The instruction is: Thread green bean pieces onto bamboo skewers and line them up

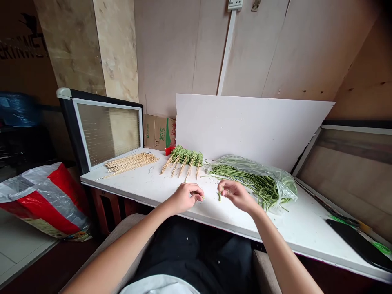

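Observation:
Over the front of the white table, my left hand (187,197) is closed, thumb against fingers, on a green bean; only small green bits show at the fingertips and above the knuckles. My right hand (236,196) pinches a short green bean piece (219,196) that hangs from its fingertips. The hands are a little apart, facing each other. Behind them lies a pile of skewered green beans (187,157), the bare sticks pointing toward me. Right of that, a clear plastic bag (286,183) lies open with many long green beans (245,175) spilling out.
Bare wooden skewers (131,162) lie at the table's (147,190) left. A cardboard box (157,132) and a white board (245,130) stand behind. A black phone-like slab (358,241) lies at the right edge. A red and grey sack (45,200) stands left of the table.

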`<state>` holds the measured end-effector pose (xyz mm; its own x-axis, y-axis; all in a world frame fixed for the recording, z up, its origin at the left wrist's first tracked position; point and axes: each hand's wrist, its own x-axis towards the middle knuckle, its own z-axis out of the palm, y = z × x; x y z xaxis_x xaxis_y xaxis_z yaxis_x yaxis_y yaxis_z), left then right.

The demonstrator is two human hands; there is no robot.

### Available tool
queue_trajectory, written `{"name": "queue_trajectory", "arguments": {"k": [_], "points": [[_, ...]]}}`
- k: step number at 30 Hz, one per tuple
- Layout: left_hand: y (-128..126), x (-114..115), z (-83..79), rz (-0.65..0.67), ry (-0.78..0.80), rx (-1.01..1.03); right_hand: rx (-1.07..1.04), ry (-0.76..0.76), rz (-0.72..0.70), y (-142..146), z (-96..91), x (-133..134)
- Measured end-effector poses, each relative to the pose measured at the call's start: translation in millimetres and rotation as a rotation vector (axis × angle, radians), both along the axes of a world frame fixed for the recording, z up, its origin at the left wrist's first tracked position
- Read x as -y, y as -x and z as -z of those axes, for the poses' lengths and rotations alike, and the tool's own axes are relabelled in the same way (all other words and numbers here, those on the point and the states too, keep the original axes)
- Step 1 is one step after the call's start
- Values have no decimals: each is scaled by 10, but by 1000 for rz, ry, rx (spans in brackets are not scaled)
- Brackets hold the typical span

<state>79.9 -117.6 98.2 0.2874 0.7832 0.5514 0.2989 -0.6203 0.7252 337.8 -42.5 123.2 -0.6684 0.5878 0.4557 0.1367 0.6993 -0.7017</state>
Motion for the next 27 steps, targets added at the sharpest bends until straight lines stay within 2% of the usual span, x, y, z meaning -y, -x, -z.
{"name": "queue_trajectory", "arguments": {"k": [3, 4, 8, 11, 18, 22, 27], "points": [[106, -35, -20, -66, 44, -22, 55, -75, 279, -212, 65, -202], [126, -44, -19, -86, 62, -30, 103, -99, 332, -258, 113, -263], [121, -64, 13, -97, 84, -59, 283, -188, 332, -269, 394, -428], [87, -59, 31, -83, 73, -95, 320, -218, 310, -189, 584, -484], [75, -29, 4, -53, 83, -112, 339, -356, 434, -205, 829, -598], [84, -46, 31, -65, 99, -141, 347, -329, 439, -249, 833, -623], [82, -91, 98, -73, 121, -91, 299, -330, 397, -171, 622, -496]]}}
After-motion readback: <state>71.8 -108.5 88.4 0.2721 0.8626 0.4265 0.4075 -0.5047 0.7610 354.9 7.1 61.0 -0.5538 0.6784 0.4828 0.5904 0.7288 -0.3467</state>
